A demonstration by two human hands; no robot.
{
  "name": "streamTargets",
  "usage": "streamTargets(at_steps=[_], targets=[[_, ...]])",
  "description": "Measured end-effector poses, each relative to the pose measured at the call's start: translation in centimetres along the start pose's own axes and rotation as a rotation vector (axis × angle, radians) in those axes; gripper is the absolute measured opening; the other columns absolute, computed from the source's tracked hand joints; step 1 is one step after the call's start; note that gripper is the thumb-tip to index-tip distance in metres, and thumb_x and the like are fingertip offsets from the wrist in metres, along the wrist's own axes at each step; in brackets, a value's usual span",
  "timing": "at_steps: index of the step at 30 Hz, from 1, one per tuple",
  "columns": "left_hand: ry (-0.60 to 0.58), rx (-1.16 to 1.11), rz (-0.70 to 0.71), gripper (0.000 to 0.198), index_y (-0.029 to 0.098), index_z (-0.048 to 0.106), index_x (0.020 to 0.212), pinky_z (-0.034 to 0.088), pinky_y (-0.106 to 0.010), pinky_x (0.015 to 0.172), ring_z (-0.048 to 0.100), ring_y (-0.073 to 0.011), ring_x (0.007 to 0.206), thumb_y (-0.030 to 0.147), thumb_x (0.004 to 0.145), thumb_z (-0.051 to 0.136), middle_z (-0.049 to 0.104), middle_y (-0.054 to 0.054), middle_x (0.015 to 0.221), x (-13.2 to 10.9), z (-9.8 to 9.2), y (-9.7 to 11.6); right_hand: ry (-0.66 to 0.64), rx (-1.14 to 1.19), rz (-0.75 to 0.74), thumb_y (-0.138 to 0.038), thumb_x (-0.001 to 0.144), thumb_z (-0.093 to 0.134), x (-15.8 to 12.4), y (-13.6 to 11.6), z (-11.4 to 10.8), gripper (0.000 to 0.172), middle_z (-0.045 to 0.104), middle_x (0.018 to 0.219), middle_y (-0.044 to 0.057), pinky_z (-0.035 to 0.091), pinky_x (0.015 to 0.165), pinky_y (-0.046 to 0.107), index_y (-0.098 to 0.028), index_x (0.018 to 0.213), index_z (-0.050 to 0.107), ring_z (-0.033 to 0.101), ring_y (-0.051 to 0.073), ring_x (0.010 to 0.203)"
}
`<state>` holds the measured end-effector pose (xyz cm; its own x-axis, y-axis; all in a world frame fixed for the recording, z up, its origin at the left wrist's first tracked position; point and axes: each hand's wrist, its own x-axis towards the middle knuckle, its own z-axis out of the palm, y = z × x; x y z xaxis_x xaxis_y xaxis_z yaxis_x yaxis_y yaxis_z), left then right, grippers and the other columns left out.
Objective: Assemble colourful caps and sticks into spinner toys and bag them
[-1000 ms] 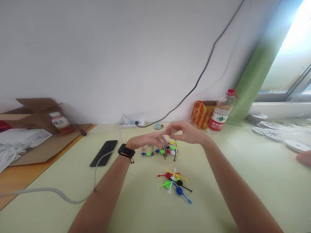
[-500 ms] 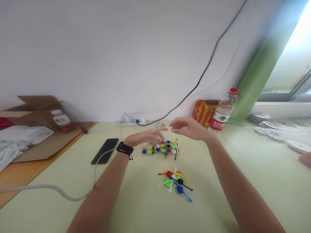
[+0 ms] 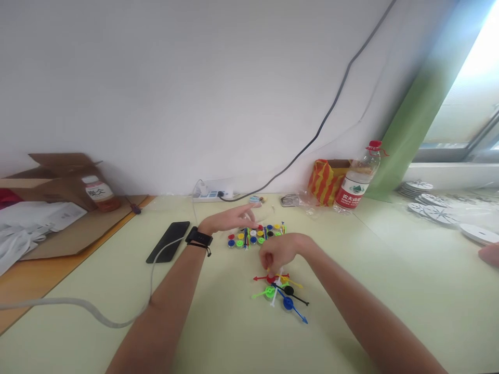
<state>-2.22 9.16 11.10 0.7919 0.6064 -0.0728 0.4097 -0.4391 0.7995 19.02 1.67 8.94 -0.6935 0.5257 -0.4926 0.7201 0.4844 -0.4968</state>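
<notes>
My left hand (image 3: 228, 218) hovers over the far cluster, fingers stretched out, with nothing visible in them. Below it stand several small round coloured pieces, among them a blue one (image 3: 231, 243) and a green one (image 3: 240, 243), with thin arrows standing or leaning between them. Closer to me lies a loose group of arrow spinners: red (image 3: 260, 279), yellow (image 3: 298, 284), green (image 3: 269, 292), black (image 3: 289, 291), blue (image 3: 288, 303) and a white one (image 3: 273, 301). My right hand (image 3: 281, 251) reaches down at the red spinner's hub, fingers curled together; its fingertips partly hide what they touch.
A black phone (image 3: 167, 242) and a white cable (image 3: 89, 306) lie left. Along the wall are a power strip (image 3: 213, 197), a striped bag (image 3: 322, 183) and a water bottle (image 3: 354, 182). Patterned discs (image 3: 440, 215) and another person's fingertip (image 3: 489, 255) are at right.
My right hand has come down and toward me, from above the far cluster to the red spinner. My left hand has stayed near the far cluster.
</notes>
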Motion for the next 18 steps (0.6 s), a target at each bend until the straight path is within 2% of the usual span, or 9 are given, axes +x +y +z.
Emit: streamTargets(at_steps=[2,5,8,13,15,18], targets=[[-0.006,0.038,0.008,0.086,0.029,0.033,0.157,0.044,-0.028,0.080,0.061,-0.0181,0.090,0.048,0.083,0.073,0.064,-0.005,0.114,0.3,0.2,-0.3,-0.045,0.031,-0.045,-0.026,0.068,0.077,0.4,0.0,0.2,0.020,0.075,0.083,0.001,0.045,0.059,0.023,-0.018,0.086,0.075,0.067,0.018,0.076],[-0.027,0.049,0.034,0.089,0.029,0.031,0.158,0.043,-0.027,0.078,0.062,-0.0170,0.088,0.046,0.082,0.075,0.063,-0.005,0.115,0.5,0.3,-0.5,-0.038,0.107,-0.072,-0.020,0.069,0.073,-0.2,0.7,-0.3,0.018,0.074,0.080,0.001,0.048,0.063,0.023,-0.017,0.086,0.074,0.069,0.018,0.077],[-0.048,0.044,0.025,0.087,0.029,0.032,0.157,0.044,-0.027,0.077,0.062,-0.0174,0.087,0.048,0.083,0.074,0.064,-0.006,0.116,0.5,0.5,-0.4,0.005,0.161,-0.054,-0.018,0.067,0.071,-1.7,1.8,-1.1,0.021,0.074,0.079,0.001,0.049,0.064,0.025,-0.017,0.088,0.072,0.069,0.019,0.077],[-0.080,0.004,0.009,0.085,0.030,0.032,0.157,0.044,-0.029,0.083,0.062,-0.0208,0.099,0.048,0.085,0.073,0.065,-0.006,0.118,0.3,0.5,0.3,0.015,0.280,-0.054,-0.021,0.068,0.071,-5.2,2.5,-2.5,0.023,0.074,0.083,0.003,0.053,0.070,0.027,-0.017,0.091,0.071,0.071,0.019,0.081],[-0.089,-0.004,0.001,0.084,0.030,0.033,0.157,0.044,-0.031,0.085,0.061,-0.0218,0.101,0.048,0.086,0.072,0.065,-0.006,0.118,0.2,0.6,0.5,0.066,0.295,-0.042,-0.023,0.071,0.072,-7.3,2.8,-3.0,0.023,0.074,0.086,0.004,0.054,0.072,0.028,-0.016,0.092,0.071,0.071,0.020,0.083],[-0.095,-0.029,0.002,0.079,0.030,0.036,0.156,0.045,-0.032,0.087,0.060,-0.0230,0.103,0.047,0.086,0.071,0.065,-0.006,0.117,0.1,0.6,0.7,0.269,0.306,-0.019,-0.028,0.076,0.073,-10.6,3.6,-3.7,0.020,0.074,0.090,0.006,0.054,0.073,0.029,-0.017,0.092,0.070,0.070,0.021,0.086]])
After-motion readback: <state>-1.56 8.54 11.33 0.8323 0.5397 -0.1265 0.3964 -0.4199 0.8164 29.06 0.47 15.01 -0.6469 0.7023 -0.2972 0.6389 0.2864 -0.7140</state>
